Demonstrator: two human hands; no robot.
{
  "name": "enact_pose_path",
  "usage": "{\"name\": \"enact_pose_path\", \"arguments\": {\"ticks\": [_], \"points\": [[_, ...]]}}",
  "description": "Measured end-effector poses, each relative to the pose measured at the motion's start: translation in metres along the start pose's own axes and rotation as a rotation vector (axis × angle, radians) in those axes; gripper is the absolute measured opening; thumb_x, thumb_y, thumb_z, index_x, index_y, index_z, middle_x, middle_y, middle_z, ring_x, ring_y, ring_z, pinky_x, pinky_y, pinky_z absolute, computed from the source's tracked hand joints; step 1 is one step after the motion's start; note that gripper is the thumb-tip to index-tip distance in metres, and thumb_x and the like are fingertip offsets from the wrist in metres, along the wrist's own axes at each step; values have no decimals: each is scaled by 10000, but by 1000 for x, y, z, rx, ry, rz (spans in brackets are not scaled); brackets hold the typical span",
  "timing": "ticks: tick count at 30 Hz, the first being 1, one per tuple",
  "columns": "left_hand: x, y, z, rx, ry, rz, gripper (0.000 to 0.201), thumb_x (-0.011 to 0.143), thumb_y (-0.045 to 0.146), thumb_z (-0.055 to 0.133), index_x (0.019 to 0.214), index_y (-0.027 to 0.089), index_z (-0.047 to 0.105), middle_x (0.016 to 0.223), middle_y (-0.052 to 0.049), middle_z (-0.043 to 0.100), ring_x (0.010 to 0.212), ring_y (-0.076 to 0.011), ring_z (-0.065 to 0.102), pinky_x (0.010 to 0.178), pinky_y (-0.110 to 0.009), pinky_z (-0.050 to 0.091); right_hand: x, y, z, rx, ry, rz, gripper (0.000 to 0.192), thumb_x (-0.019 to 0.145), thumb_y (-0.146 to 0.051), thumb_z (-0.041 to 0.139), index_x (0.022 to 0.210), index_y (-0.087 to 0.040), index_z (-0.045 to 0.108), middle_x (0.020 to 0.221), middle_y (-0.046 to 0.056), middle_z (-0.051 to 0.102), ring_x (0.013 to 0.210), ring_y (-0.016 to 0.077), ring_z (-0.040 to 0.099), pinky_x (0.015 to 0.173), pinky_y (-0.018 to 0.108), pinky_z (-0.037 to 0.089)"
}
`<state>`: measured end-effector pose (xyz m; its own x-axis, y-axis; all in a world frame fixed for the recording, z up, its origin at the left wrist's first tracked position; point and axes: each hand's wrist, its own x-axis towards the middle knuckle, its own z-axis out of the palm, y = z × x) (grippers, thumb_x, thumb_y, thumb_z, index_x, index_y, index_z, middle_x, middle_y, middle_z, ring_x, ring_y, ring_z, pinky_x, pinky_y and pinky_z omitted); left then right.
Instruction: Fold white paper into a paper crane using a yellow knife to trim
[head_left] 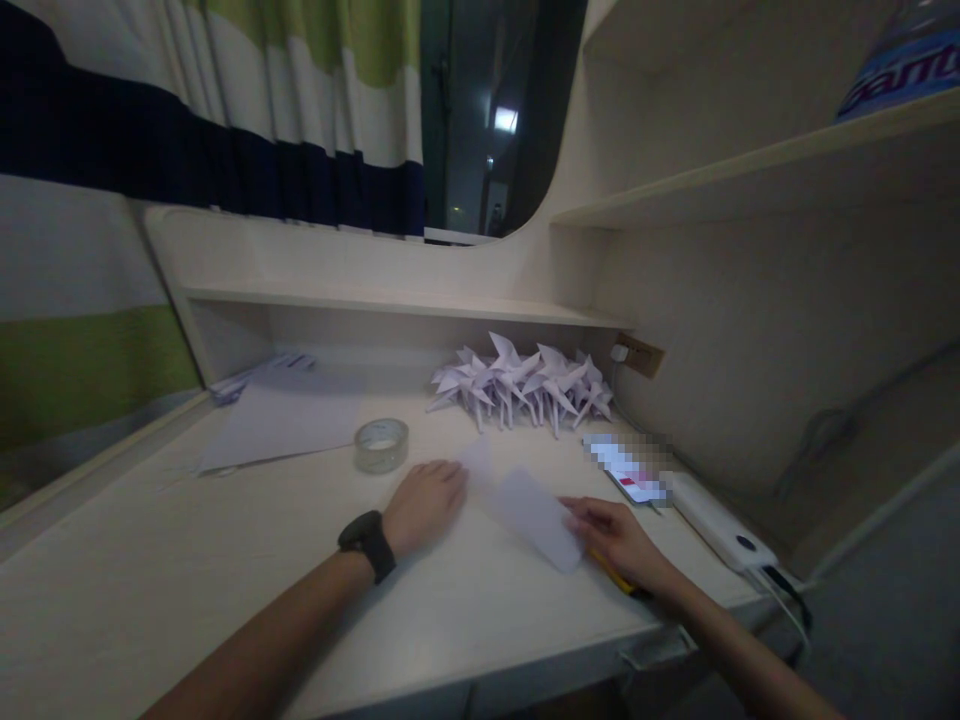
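Observation:
My right hand point(611, 540) pinches the edge of a white piece of paper point(536, 518), tilted just over the desk. A yellow-handled tool point(611, 572), perhaps a utility knife, lies under that hand, partly hidden. Low over the desk, my left hand point(429, 500), with a black watch on its wrist, has its fingers closed at a smaller, blurred piece of white paper point(478, 458). Just behind my left hand stands a roll of clear tape point(381, 445). Folded white paper pinwheels point(525, 385) are bunched at the back of the desk.
White paper sheets point(289, 415) lie at the back left. A phone point(626, 468) and a white power strip point(716, 525) with cables run along the right side. Low shelf point(405, 305) overhangs the back; a plugged-in wall socket point(640, 353) is at right. The desk's front edge is near me.

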<state>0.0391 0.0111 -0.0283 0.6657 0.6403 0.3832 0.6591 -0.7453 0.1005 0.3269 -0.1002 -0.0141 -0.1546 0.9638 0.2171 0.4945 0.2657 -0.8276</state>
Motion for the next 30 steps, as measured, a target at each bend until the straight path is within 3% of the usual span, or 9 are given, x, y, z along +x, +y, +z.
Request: {"name": "enact_pose_path", "arguments": {"ticks": [6,11,16,18,20,22,25,27,30], "points": [[-2,-2,8,15,-8,-16,407,967,322,321,1258,180,569,1316,-100,573,1218,-260,489,1011,-439,354,32,19,13,-154,200,15,360,866,-482,504,760,-163,631,753,51,672,681,187,593,605,266,439],[-3,-6,12,-41,-67,-39,457,969,334,294,1348,174,492,1409,-110,485,1304,-264,418,1076,-464,290,69,35,7,-223,330,-3,357,844,-484,504,719,-165,608,684,39,642,643,183,573,586,262,422],[4,-19,14,-222,-111,-34,467,949,308,323,1385,188,440,1471,-97,401,1390,-256,284,1135,-489,173,93,15,2,-365,415,-80,312,860,-425,493,761,-165,635,706,46,662,653,185,589,606,263,410],[11,-28,8,-329,-19,-155,519,908,287,398,1402,128,398,1473,-155,380,1382,-258,302,1130,-451,219,104,-1,9,-427,398,-158,292,877,-394,486,806,-172,662,746,53,685,672,180,602,626,259,407],[16,-37,-3,-428,158,-354,617,836,280,509,1407,96,366,1452,-200,395,1340,-275,377,1102,-440,285,116,-16,21,-491,322,-215,268,878,-369,501,829,-182,686,726,49,690,647,172,602,622,253,397],[17,-46,-16,-539,282,-368,737,766,335,623,1408,105,345,1436,-209,412,1310,-287,416,1065,-441,338,129,-29,34,-470,161,-270,228,869,-326,527,832,-189,704,719,44,700,631,161,609,611,242,395],[9,-55,-34,-679,349,-350,837,677,380,728,1397,165,360,1333,-182,532,1198,-274,532,957,-416,441,144,-41,55,-350,-9,-325,176,833,-277,573,796,-187,720,731,45,710,642,159,619,608,236,407],[0,-57,-43,-717,343,-374,712,656,390,746,1289,166,506,1115,-141,672,1032,-262,627,857,-389,493,149,-43,67,-249,-57,-324,171,816,-281,593,770,-180,722,726,48,709,645,162,617,607,240,416],[-14,-56,-54,-750,306,-453,307,726,433,666,834,150,719,776,-76,713,757,-239,659,680,-333,510,149,-38,81,-67,-27,-249,185,792,-315,620,752,-160,713,720,51,698,639,159,603,601,245,428]]}}
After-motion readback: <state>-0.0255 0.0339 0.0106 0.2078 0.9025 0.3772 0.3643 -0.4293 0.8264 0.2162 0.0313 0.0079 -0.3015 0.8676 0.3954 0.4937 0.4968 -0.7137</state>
